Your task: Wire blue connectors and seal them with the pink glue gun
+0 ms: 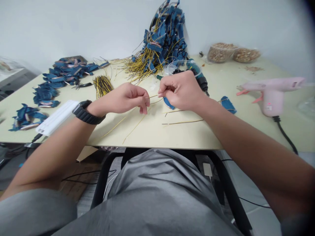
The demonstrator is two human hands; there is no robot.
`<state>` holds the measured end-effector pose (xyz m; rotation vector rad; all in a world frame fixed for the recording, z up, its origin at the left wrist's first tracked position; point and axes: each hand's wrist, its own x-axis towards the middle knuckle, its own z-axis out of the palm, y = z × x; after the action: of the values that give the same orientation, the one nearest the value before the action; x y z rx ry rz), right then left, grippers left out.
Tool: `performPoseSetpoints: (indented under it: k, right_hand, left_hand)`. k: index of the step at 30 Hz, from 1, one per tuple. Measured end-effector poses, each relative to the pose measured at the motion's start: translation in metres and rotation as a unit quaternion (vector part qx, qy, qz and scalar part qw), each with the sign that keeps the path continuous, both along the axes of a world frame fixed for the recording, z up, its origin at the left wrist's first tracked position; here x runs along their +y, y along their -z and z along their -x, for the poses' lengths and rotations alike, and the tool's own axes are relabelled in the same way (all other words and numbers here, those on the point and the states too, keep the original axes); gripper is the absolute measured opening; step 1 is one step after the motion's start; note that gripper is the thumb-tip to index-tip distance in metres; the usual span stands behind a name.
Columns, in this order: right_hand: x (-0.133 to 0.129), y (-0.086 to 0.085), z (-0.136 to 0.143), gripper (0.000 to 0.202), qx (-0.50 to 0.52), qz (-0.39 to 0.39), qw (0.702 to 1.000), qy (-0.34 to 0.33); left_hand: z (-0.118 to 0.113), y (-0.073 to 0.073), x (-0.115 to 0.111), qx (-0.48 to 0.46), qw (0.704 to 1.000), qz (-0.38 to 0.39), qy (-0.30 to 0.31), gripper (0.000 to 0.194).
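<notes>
Upper R of frame: 2 see-thru containers (213,54) side by side nr the wall, tan-brown bits inside; bags or tubs, can't tell. Loose crumbs (254,68) on the desk (152,136) just in front. Lower L, under the desk: cardboard box (86,152), flap showing, contents hidden.

L hand (130,98), nr ctr of frame, comes in from lower L, back of hand up, black watch (86,112) on wrist; fingers curled, thumb & index pinching thin yellow-black wire (153,96). R hand (182,90), just R of ctr, wrist bent, fingers curled in, thumb & index pinching same wire. So wire's held btwn the hands, above the desk; hands nr each other, not touching. Yellow tails (114,126) run from L hand twd lower L. Blue piece (169,103) shows just below R hand; contact, can't tell. Loose wire ends (183,122) poke out L of R forearm; another blue piece just R of it.

Desk's front edge crosses the frame below the hands, nr the grey shirt (157,196). Some open desk btwn hands & edge, w/ the tails across it. Mid R: pink glue gun (273,95), well apart from R hand. Mid L: white unit (58,116) beside L forearm, at the edge. Wire bundle (103,86) just behind L wrist; tall blue heap (164,39) top ctr. More blue pieces (66,70) upper L.
</notes>
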<state>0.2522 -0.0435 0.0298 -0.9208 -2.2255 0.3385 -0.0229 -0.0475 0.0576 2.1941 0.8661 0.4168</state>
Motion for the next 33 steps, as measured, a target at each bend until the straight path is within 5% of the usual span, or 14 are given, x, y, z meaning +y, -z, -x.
performPoseSetpoints:
  k: [19, 26, 33]
  right_hand:
    - [-0.011, -0.014, -0.001, 0.018, 0.046, 0.035, 0.997, 0.050]
    - [-0.010, -0.016, -0.001, 0.008, 0.029, 0.051, 0.997, 0.055]
    - [-0.014, -0.013, 0.003, 0.022, 0.062, 0.028, 0.997, 0.026]
  left_hand:
    - [0.012, -0.037, -0.019, 0.104, 0.978, -0.178, -0.029, 0.021]
    - [0.010, -0.039, -0.028, 0.155, 0.957, -0.245, -0.032, 0.012]
    - [0.008, -0.034, -0.033, 0.135, 0.972, -0.189, -0.037, 0.005]
